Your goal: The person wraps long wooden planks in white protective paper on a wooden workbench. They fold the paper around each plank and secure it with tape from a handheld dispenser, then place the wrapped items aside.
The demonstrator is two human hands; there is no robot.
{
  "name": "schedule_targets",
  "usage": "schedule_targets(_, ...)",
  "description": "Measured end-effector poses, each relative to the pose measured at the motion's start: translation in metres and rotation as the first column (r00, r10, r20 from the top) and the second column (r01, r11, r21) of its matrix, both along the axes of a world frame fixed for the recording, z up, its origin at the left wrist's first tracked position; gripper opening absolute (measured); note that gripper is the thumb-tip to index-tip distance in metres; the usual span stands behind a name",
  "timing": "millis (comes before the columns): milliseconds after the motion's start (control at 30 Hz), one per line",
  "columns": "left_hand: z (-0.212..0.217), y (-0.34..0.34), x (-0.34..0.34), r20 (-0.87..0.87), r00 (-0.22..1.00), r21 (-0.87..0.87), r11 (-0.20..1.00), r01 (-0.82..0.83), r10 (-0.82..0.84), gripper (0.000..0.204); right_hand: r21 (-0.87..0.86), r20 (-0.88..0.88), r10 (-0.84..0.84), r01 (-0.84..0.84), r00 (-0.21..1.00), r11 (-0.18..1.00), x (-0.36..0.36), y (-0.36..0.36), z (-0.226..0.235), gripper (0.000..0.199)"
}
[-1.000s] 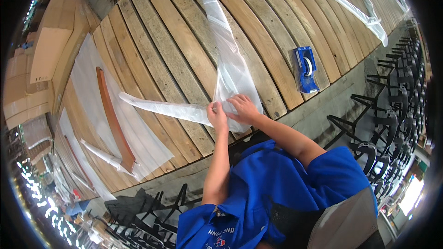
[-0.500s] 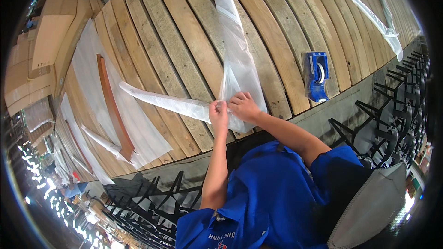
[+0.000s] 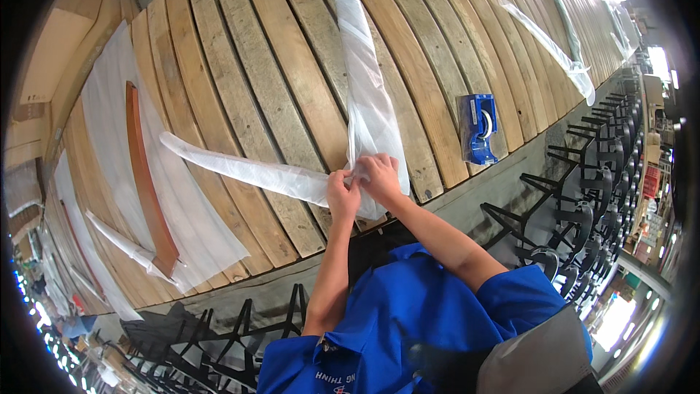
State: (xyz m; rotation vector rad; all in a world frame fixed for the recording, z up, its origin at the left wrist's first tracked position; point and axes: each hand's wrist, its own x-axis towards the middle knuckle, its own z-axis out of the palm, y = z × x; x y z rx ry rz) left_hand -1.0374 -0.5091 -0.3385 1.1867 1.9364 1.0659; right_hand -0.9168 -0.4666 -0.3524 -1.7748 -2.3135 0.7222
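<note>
On the slatted wooden bench top lies an L-shaped piece sheathed in thin white wrapping film [image 3: 368,87]; one wrapped arm [image 3: 244,171] stretches left, the other runs away from me. At its near corner my left hand [image 3: 343,193] pinches the film. My right hand [image 3: 380,177] presses close beside it, fingers bent onto the same film. Both hands almost touch, and the fingertips partly hide the gathered film. Right of them stands a blue tape dispenser [image 3: 479,130] with a roll in it, apart from my hands.
Left on the slats [image 3: 270,73], a brown wooden L-shaped part [image 3: 146,182] lies on a white sheet [image 3: 208,237], one leg wrapped. Another wrapped piece [image 3: 550,47] is far right. Cardboard boxes [image 3: 62,51] stand far left; black metal frames [image 3: 576,197] line the near edge.
My view has turned a little, shifting the bench leftward in the picture. Both hands stay at the film's corner, and the right fingers have curled in closer to the left.
</note>
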Motion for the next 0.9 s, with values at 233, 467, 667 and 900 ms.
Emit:
schedule_targets(233,-0.038,-0.012,0.023,-0.125,0.992,-0.003,1.000,-0.006,0.005,0.016,0.152,0.050,-0.218,0.208,0.975,0.966,0.003,0.030,0.001,0.078)
schedule_targets(467,-0.035,-0.014,0.049,-0.222,0.975,-0.181,0.983,-0.033,-0.008,0.017,-0.156,0.031,-0.070,0.074,0.997,0.985,0.042,0.058,-0.003,0.062)
schedule_targets(667,-0.046,-0.019,0.056,-0.389,0.921,0.002,1.000,-0.021,0.020,0.013,-0.013,-0.313,-0.138,0.141,0.940,0.990,0.141,0.040,0.067,0.025)
schedule_targets(900,-0.038,-0.028,0.075,-0.488,0.872,0.007,0.999,-0.052,0.048,0.016,0.019,-0.108,-0.462,0.467,0.880,0.884,0.333,0.047,0.141,0.023)
